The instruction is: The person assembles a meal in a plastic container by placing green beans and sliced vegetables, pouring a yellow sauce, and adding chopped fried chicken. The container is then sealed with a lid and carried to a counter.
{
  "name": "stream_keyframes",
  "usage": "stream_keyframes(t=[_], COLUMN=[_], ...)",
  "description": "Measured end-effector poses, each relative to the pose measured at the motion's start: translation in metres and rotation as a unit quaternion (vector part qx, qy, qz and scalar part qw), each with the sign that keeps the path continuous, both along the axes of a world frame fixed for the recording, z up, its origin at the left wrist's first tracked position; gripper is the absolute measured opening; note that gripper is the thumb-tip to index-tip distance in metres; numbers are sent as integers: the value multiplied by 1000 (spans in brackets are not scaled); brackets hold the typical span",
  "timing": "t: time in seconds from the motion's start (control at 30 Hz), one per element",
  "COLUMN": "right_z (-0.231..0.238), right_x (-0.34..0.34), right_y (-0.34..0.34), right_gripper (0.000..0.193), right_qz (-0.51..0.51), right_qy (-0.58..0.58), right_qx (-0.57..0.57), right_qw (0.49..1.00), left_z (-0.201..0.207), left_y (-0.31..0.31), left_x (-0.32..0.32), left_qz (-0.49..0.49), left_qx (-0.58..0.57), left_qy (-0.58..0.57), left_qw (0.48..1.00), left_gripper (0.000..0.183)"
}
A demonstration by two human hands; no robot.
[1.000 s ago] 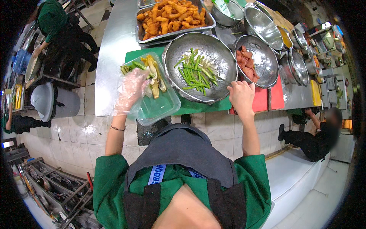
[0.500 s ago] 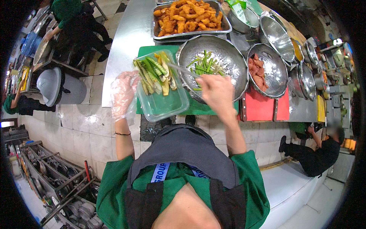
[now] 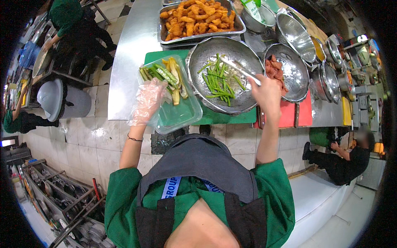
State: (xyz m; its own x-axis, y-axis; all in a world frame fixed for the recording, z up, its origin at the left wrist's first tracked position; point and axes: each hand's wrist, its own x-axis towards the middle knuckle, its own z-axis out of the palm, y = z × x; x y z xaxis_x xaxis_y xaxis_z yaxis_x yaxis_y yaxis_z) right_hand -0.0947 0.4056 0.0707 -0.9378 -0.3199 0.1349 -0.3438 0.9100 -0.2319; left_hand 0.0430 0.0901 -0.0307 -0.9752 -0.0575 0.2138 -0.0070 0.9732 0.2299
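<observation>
A shiny steel table [image 3: 124, 72] fills the top centre of the frame, its left edge slanting down to a corner left of centre and its near edge crossing mid-frame above pale floor tiles [image 3: 107, 136]. A strip of steel runs between that left edge and a clear rectangular plastic container [image 3: 182, 118], whose near end juts past the edge of a flat green cutting board [image 3: 244, 118]. On the container's right there is little room: a large, round, hammered-metal bowl [image 3: 246, 51] sits just beside it, and a smaller dented metal bowl [image 3: 298, 70] with pinkish meat pieces [image 3: 273, 70] crowds the large bowl's right rim. A rectangular metal tray [image 3: 242, 32] of orange-brown fried pieces [image 3: 198, 16] bounds the space at top centre.

The left hand [image 3: 149, 99], in a loose clear plastic glove, reaches up from the lower left over the container's left wall, by long green and yellowish vegetable pieces [image 3: 165, 74]; the crinkled film hides whether its fingers close on any. The bare right hand [image 3: 266, 94], above a straight forearm, grips a slim pale metal utensil [image 3: 240, 70], perhaps tongs, pointing up-left into the large bowl, over cut green beans [image 3: 217, 84].
</observation>
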Motion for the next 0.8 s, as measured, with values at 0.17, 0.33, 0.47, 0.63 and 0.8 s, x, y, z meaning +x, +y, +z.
stream_keyframes(t=[0.17,0.33,0.47,0.63,0.8], right_z=[-34,-59,-60,-38,-18], right_x=[-43,-42,-36,-31,-37], right_y=[21,-5,-14,-8,-19], right_gripper=[40,33,26,22,16], right_qz=[-19,62,102,116,261], right_qy=[-45,61,106,76,168], right_qx=[25,5,56,120,89], right_qw=[999,996,988,983,947], left_z=[27,44,48,47,47], left_y=[10,19,21,17,7], left_x=[-5,-11,-8,5,25], left_qz=[18,0,10,48,74], left_qx=[16,39,64,104,126], left_qy=[13,61,62,52,50], left_qw=[1000,997,996,992,988], left_gripper=[22,18,18,18,19])
